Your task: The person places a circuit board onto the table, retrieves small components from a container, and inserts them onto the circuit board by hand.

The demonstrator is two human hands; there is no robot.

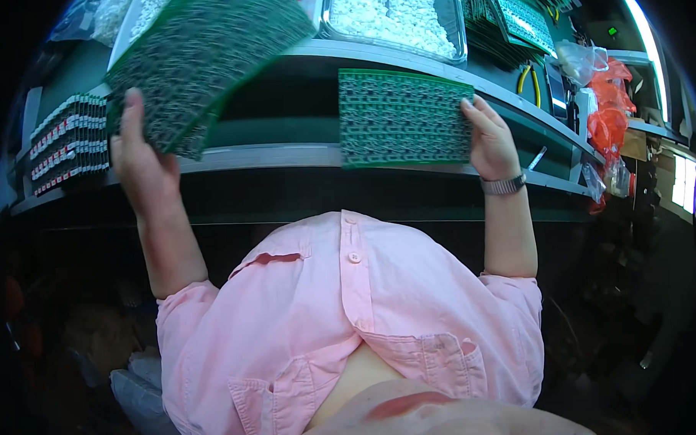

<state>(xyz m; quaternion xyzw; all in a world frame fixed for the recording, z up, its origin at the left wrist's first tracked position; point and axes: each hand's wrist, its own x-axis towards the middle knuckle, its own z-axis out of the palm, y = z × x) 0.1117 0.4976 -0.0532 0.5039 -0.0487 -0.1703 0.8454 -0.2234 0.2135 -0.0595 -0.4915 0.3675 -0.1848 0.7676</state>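
Note:
My left hand [148, 167] is closed on a large green circuit board [216, 65], held tilted and raised over the bench at the upper left. The board is blurred by motion, and the edge of what looks like another board shows beneath it. My right hand [492, 139] pinches the right edge of a second green circuit board [406, 117], which is covered with rows of small components. This one hangs almost level in front of the bench's metal rail. The two boards are apart. Part of my left hand's grip is hidden behind the board.
Beyond the boards stands a clear tray [460, 29] of small white parts. Stacked green boards [521, 20] and yellow-handled pliers [536, 88] lie at the right, near red plastic bags [611, 112]. Rows of boards with white and red parts [69, 143] stand at the left.

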